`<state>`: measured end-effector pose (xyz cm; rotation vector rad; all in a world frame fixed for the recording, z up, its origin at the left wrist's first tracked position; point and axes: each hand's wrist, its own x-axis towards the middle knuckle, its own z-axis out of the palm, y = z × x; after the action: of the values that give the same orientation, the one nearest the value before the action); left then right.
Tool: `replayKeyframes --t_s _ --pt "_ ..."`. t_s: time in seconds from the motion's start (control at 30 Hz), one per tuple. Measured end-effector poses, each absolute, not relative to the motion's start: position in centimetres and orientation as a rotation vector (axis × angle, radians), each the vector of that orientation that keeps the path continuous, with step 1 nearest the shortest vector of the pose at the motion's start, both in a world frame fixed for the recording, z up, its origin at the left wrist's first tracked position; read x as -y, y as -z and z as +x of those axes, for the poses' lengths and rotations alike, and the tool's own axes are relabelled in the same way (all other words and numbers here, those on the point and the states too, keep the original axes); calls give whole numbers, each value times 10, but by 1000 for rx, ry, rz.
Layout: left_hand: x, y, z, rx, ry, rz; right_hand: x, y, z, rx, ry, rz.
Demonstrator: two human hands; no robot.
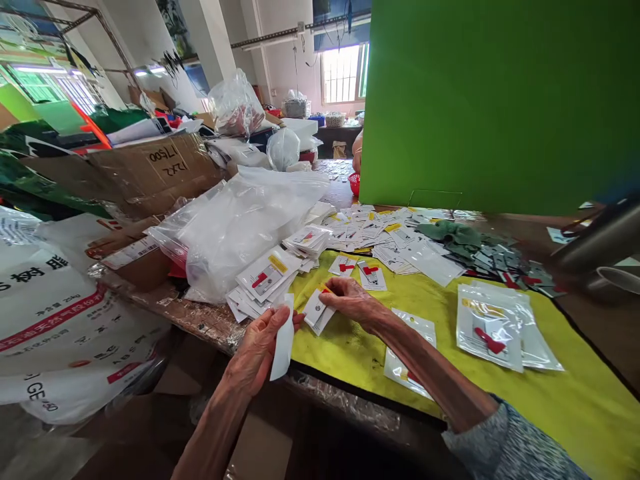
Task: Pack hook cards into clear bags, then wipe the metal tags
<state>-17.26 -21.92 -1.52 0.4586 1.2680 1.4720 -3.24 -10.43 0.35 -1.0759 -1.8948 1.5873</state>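
My left hand (257,347) grips a small white plastic bag (283,347) between thumb and fingers at the table's front edge. In my right hand (353,300) is a white printed card (316,312) with a flat piece on it, pinched at its upper end. The card is close to the fingertips of my left hand, above the yellow cloth (345,353). Just beyond lie two cards with red pieces, one a card with a red handle-like part (371,273). A stack of packed cards (267,277) stands left of my hands.
Large clear plastic bags (240,220) lie at the left. Filled pouches (490,327) rest at the right, and a heap of cards (360,227) spreads behind. Dark flat pieces (493,260) are piled at the back right, before a green panel (500,100). A cardboard box (145,173) stands left.
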Motion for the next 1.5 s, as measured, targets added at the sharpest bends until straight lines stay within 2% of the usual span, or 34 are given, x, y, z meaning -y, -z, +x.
replayKeyframes --t_s 0.3,0.43,0.63,0.83,1.07,1.27,1.5 --pt "222 6 -134 -1652 -1338 1412 126 -51 56 1537 -1672 -974" --pt "218 -5 -119 -1674 -1302 1617 130 -58 72 1680 -1592 -986" --pt "214 -7 -104 -1588 -1276 1761 127 -57 77 1950 -1305 -1064" --pt "212 0 -97 -1569 -1223 1834 136 -44 73 1900 -1060 -1232" --pt "203 2 -87 -1521 -1204 1850 150 -23 63 1827 -1090 -1263" --pt "198 10 -84 -1542 -1244 1828 162 -14 61 1956 -820 -1263" --pt "200 11 -86 -1485 -1297 1735 160 -23 73 2000 -949 -1200"
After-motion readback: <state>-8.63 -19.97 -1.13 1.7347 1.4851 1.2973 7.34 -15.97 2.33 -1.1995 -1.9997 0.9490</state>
